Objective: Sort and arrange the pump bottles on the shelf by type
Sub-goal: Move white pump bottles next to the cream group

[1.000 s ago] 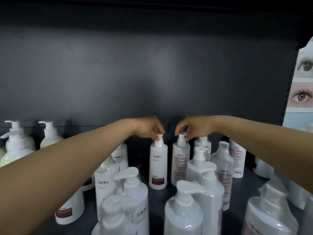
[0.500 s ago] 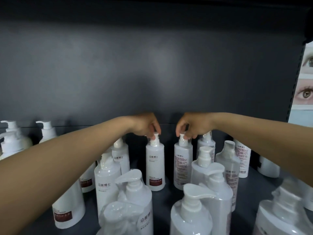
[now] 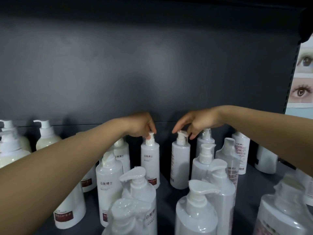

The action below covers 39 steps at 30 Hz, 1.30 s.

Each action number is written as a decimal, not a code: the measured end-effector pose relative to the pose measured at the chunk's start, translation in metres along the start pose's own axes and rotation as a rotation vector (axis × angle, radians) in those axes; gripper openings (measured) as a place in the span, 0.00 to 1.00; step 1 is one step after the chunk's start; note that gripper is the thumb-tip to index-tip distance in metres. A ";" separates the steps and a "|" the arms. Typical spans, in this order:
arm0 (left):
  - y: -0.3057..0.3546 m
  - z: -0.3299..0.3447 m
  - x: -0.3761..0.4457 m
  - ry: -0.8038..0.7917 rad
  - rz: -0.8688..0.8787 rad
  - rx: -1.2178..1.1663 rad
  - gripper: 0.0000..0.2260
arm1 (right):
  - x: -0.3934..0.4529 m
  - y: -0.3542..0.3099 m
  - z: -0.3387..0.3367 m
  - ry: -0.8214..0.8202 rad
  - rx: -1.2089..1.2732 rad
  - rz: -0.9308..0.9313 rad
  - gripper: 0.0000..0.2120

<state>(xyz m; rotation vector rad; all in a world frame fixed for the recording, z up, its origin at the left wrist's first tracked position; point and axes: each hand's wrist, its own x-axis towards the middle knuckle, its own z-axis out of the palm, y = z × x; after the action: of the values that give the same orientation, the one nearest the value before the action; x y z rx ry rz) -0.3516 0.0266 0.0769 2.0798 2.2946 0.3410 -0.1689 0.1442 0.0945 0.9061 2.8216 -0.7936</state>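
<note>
Two hands at the back of a crowded shelf point(image 3: 169, 197)
Left hand point(image 3: 141, 127) pinches the left bottle's point(image 3: 150, 164) pump; right hand point(image 3: 197, 122), fingers spread, hovers over its neighbour point(image 3: 180, 164). Wrapped bottles point(image 3: 138, 197) crowd the front.

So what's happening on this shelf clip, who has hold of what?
A person is sorting white pump bottles on a dark shelf. The left hand pinches the pump head of one upright bottle near the back. The right hand hovers with its fingers spread just above the pump of the neighbouring bottle, not gripping it. Both bottles stand apart, with more bottles crowded in front and to both sides.
</note>
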 end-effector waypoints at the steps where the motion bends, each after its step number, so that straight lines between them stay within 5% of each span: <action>1: 0.000 0.000 0.001 -0.002 0.001 0.002 0.14 | 0.000 0.001 0.000 -0.002 -0.036 -0.019 0.23; 8: -0.003 0.000 0.004 -0.006 0.006 0.005 0.14 | 0.010 0.005 0.003 0.086 -0.189 -0.103 0.14; 18: -0.002 -0.001 0.006 -0.016 0.010 0.014 0.15 | 0.024 0.011 0.016 0.102 -0.023 -0.095 0.07; 25: -0.004 0.001 0.005 0.020 -0.001 0.000 0.15 | 0.022 0.010 0.016 0.102 -0.323 -0.097 0.19; 32: -0.002 0.001 0.002 0.024 -0.007 0.013 0.15 | 0.019 0.008 0.011 -0.012 -0.026 -0.061 0.11; 39: -0.001 0.002 0.002 0.017 -0.018 -0.010 0.15 | 0.020 0.007 0.014 0.026 -0.027 -0.069 0.12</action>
<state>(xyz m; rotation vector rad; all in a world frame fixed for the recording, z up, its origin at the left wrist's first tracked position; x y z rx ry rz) -0.3520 0.0290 0.0749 2.0581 2.3146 0.3699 -0.1824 0.1528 0.0744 0.8263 2.8931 -0.7555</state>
